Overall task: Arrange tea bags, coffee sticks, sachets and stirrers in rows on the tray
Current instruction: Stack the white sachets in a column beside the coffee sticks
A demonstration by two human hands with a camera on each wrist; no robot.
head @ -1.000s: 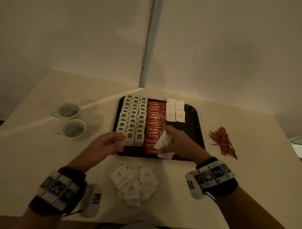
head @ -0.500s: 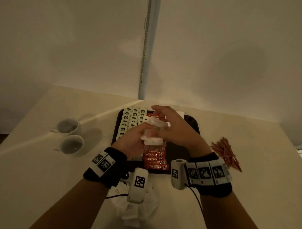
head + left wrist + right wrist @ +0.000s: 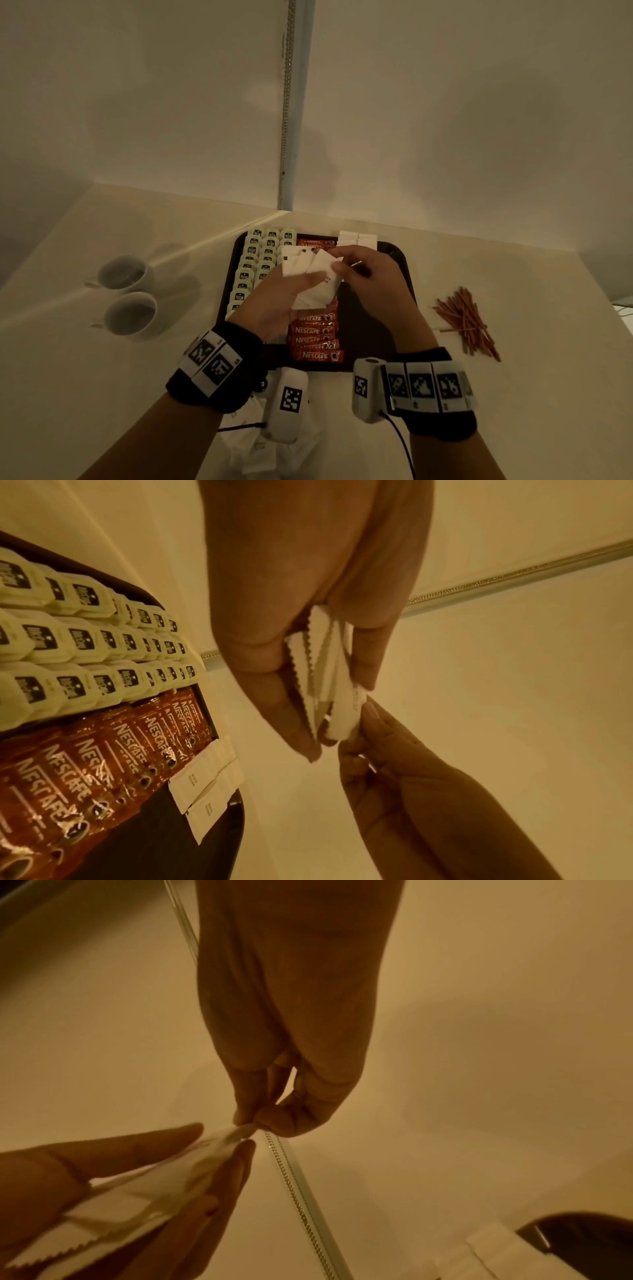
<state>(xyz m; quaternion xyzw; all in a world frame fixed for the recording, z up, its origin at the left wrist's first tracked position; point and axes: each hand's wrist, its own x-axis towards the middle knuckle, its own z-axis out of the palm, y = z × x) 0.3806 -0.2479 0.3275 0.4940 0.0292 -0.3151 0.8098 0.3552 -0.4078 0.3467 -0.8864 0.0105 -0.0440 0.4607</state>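
Holding fanned sachets (image 3: 310, 279) above the tray (image 3: 399, 260), the left hand (image 3: 274, 303) offers their top edge to the right hand (image 3: 368, 274), whose fingers (image 3: 250, 1096) pinch one corner.

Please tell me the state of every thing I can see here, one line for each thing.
left hand: grips a fan of white sachets
right hand: pinches one sachet of that fan
tray: partly filled
tea bags: in rows on tray
coffee sticks: in a row on tray
stirrers: loose pile on table
cups: upright on table
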